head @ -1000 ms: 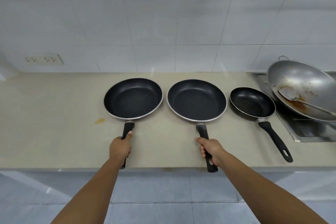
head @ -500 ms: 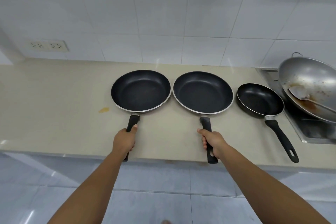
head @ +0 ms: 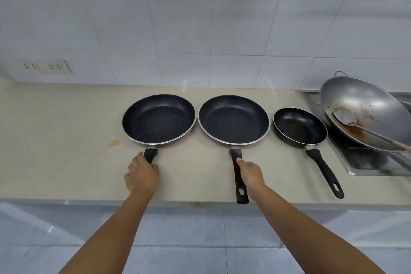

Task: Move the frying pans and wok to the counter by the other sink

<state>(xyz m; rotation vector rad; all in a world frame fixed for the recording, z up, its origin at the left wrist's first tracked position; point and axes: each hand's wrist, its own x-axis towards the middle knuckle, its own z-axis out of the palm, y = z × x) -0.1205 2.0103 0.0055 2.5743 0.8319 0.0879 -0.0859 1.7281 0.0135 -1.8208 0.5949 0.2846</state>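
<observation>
Three black non-stick frying pans stand in a row on the beige counter. My left hand lies over the handle of the left frying pan, with the fingers curled around it. The handle of the middle frying pan lies almost fully in sight; my right hand is beside it, loosened, and only the thumb touches it. A small frying pan sits untouched to the right. Tilted in the sink is a dirty steel wok with a metal spatula in it.
A white tiled wall runs behind the counter, with a double socket at the far left. A small orange stain marks the counter left of the pans. Both long pan handles reach the counter's front edge, above a grey tiled floor.
All three pans have stayed where they were on the counter. My right hand has come off its full grip and now lies beside the handle. The camera has tilted slightly.
</observation>
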